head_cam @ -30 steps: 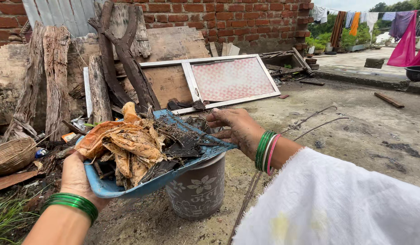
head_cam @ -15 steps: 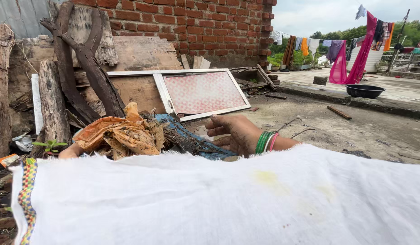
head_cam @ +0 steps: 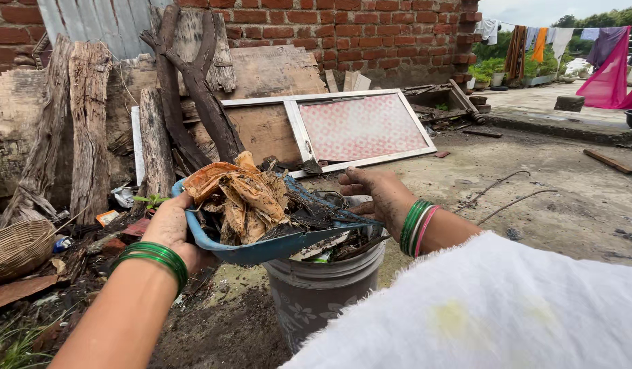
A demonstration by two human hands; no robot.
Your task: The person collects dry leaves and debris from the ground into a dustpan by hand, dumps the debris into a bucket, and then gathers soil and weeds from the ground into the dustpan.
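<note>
Gripping curved blue pan of crumpled litter, both hands | patterned grey bucket beneath

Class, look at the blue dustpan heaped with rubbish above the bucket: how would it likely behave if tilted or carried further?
The dustpan looks stiff, since it keeps its shape under the heap. The crumpled orange wrapper on top seems light and loose, so it would probably slide off first. The dark wet debris may cling. With both hands, left hand and right hand, gripping, it seems fairly heavy.

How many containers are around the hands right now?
3: a blue pan of debris held by the left hand and right hand; a bucket beneath it; a wicker basket far left. Others may be hidden.
</note>
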